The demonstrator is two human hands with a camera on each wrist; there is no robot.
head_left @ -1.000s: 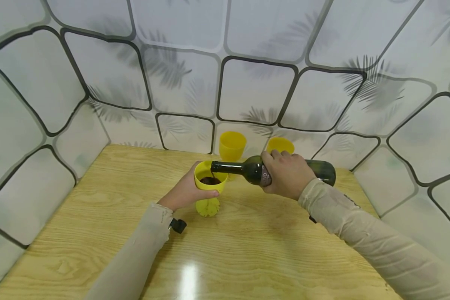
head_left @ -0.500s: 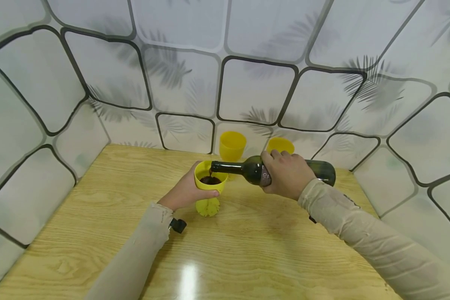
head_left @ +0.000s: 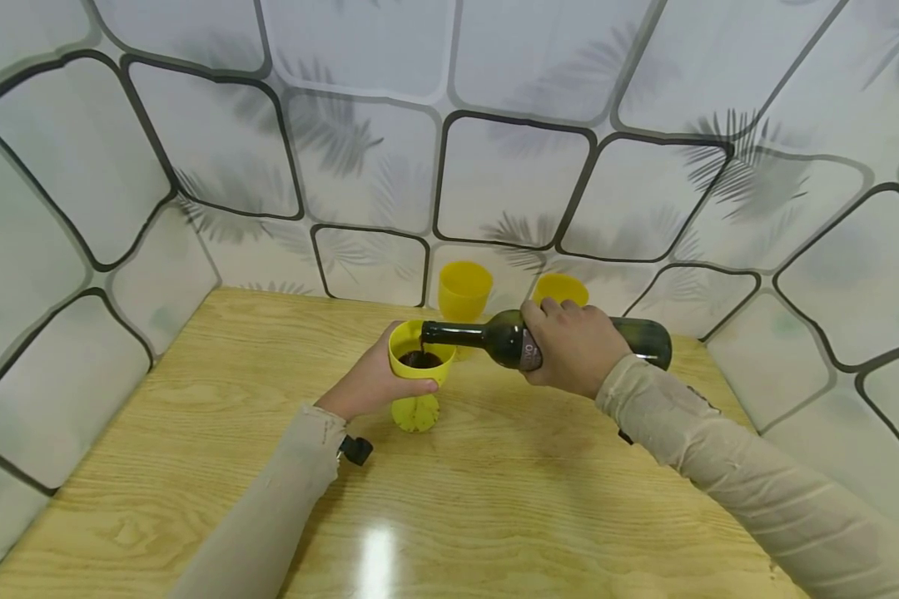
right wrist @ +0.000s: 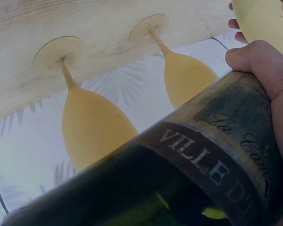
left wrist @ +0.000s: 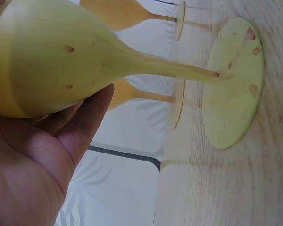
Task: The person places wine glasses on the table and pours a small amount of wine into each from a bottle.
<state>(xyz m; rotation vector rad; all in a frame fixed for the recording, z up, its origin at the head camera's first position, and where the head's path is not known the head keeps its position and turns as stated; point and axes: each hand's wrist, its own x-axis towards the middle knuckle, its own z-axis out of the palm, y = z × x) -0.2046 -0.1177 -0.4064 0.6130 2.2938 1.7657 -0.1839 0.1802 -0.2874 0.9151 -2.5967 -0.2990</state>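
Dark green glass wine bottle (head_left: 547,339) lies almost level in the head view, gripped around its labelled middle by the right hand (head_left: 573,345), its mouth over the rim of the yellow plastic goblet (head_left: 418,374). The left hand (head_left: 370,384) wraps the goblet's bowl on the side away from the bottle, while the foot stands on the pale wooden table (head_left: 494,499). Compared with half a second and a second ago, bottle, goblet and both hands sit in the same places; only the dark red liquid (head_left: 420,359) in the bowl keeps being fed by a thin stream, so the pour looks ongoing and the bowl is partly filled. Two more yellow goblets (head_left: 464,291) stand behind the bottle, against the tiled wall.

From the left wrist, the palm and fingers (left wrist: 85,122) cup the goblet's bowl (left wrist: 47,52); its stem and foot rest on the table.

From the right wrist, fingers (right wrist: 259,61) curl round the bottle's label (right wrist: 217,160), the two spare goblets beyond it.
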